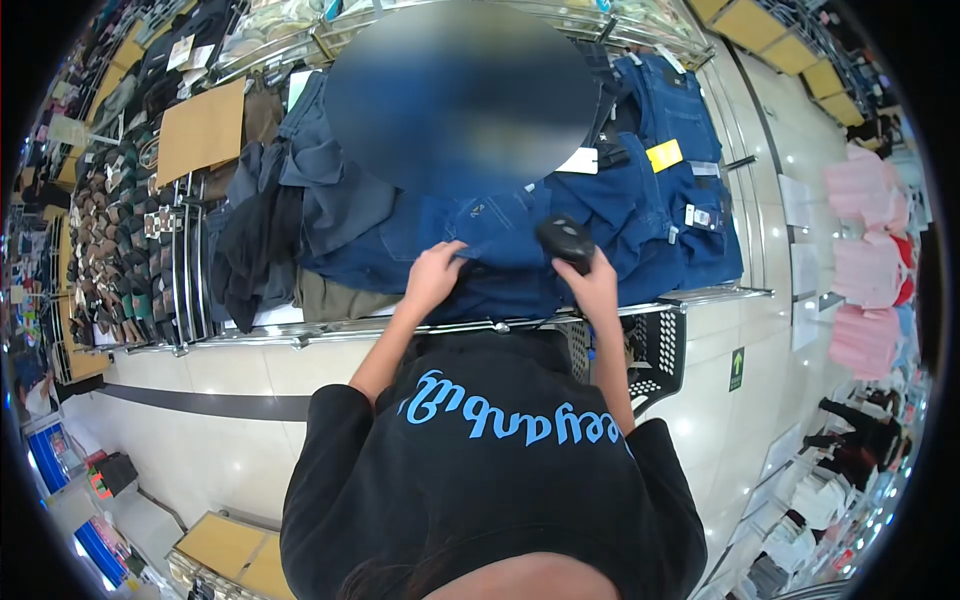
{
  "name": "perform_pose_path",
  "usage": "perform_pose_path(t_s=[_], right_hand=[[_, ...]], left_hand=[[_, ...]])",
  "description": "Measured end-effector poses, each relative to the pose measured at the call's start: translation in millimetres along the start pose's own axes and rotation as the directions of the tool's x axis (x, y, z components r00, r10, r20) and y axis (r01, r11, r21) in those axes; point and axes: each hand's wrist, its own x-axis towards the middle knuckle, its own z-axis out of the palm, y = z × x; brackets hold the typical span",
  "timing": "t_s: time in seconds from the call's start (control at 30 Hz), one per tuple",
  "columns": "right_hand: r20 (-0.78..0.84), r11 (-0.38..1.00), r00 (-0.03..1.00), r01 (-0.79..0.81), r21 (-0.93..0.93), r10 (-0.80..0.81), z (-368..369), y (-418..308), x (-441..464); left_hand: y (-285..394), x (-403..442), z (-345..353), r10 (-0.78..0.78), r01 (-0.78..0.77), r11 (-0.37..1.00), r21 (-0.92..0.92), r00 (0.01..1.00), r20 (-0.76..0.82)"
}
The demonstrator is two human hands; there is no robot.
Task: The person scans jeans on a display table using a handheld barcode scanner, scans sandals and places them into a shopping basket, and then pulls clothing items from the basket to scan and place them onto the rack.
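Note:
A pair of blue jeans (400, 240) lies spread on the display rack in front of me. My left hand (434, 276) is on the jeans, its fingers bent and pinching the denim near the middle. In my right hand (594, 285) is a black handheld barcode scanner (567, 242), held just above the denim with its head toward the jeans. White tags show on the denim around them, including a white tag (579, 161) behind the scanner. A large blurred oval hides the far middle of the rack.
Stacked jeans (675, 110) with a yellow tag (664, 155) fill the rack's right side. Dark grey trousers (340, 195) and a brown cardboard sheet (200, 130) are at left. A metal rail (500, 326) runs along the front, with a black perforated basket (655, 350) below.

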Motion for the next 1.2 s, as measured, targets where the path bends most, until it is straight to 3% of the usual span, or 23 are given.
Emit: perform_pose_path(t_s=[0.07,0.13,0.17,0.27,0.33,0.4,0.43,0.53,0.6,0.7,0.73,0.77,0.83,0.93,1.0,1.03,1.13,1.2], right_hand=[[-0.054,0.976,0.985,-0.154,0.156,0.164,-15.2,15.4,-16.2],[-0.083,0.906,0.95,-0.259,0.335,0.302,-24.8,0.4,-28.9],[-0.147,0.915,0.936,-0.263,0.307,0.319,-25.9,-13.7,-33.8],[-0.177,0.905,0.917,-0.292,0.31,0.357,-21.0,-8.5,-44.7],[-0.196,0.94,0.926,-0.29,0.178,0.323,-13.0,-13.9,-50.6],[-0.198,0.946,0.931,-0.273,0.176,0.306,-2.0,-19.7,-56.1],[-0.198,0.948,0.934,-0.265,0.175,0.298,2.6,-22.1,-58.2],[-0.2,0.952,0.935,-0.263,0.156,0.292,9.7,-26.7,-60.6],[-0.205,0.949,0.93,-0.28,0.144,0.306,9.5,-28.8,-60.0],[-0.192,0.946,0.93,-0.29,0.143,0.314,10.2,-30.6,-55.9],[-0.182,0.946,0.933,-0.285,0.153,0.311,10.4,-30.6,-54.6],[-0.171,0.946,0.936,-0.282,0.162,0.308,10.6,-30.3,-53.4],[-0.146,0.944,0.938,-0.293,0.155,0.315,11.1,-28.5,-52.1],[-0.103,0.941,0.94,-0.311,0.132,0.325,12.6,-24.5,-51.6],[-0.071,0.943,0.943,-0.318,0.097,0.325,14.6,-20.1,-50.9],[-0.059,0.945,0.945,-0.318,0.074,0.323,15.8,-17.0,-50.0],[-0.04,0.951,0.951,-0.304,0.053,0.306,19.5,-13.8,-47.5],[-0.007,0.95,0.952,-0.305,0.065,0.306,21.1,-6.9,-45.0]], left_hand=[[-16.3,17.2,-20.4,-0.085,0.089,0.98,-0.18,0.996,0.027],[-1.6,43.3,-68.3,0.054,-0.075,0.988,-0.136,0.987,-0.152],[9.1,61.2,-98.2,0.007,-0.032,0.978,-0.206,0.992,-0.124],[49.7,106.7,-175.7,0.199,-0.242,0.966,-0.089,0.92,-0.338],[77.3,123.8,-215.5,0.36,-0.402,0.916,-0.007,0.827,-0.431],[98.5,129.9,-242.4,0.442,-0.46,0.886,0.057,0.804,-0.399],[117.0,124.3,-248.6,0.295,-0.229,0.949,0.215,0.885,-0.361],[103.5,128.6,-227.4,0.746,-0.526,0.654,0.544,0.569,-0.347],[93.2,110.2,-197.9,0.692,-0.574,0.704,0.417,0.687,-0.222],[50.1,65.3,-120.6,0.542,-0.517,0.825,0.228,0.839,-0.058],[30.3,47.2,-94.3,0.48,-0.484,0.859,0.168,0.875,0.068],[0.1,30.9,-63.8,0.404,-0.421,0.903,0.082,0.899,0.169],[-45.2,0.5,-19.4,0.13,-0.168,0.98,0.103,0.944,0.304],[-45.1,-7.4,-13.3,0.075,-0.086,0.995,0.048,0.979,0.192],[-36.2,-3.8,-21.6,0.118,-0.139,0.965,0.223,0.987,0.106],[-41.0,0.2,-19.4,0.234,-0.224,0.939,0.259,0.972,-0.008],[-40.8,15.6,-10.3,0.247,-0.217,0.903,0.37,0.968,-0.036],[-38.1,27.9,-5.3,0.117,-0.126,0.943,0.307,0.992,0.05]])
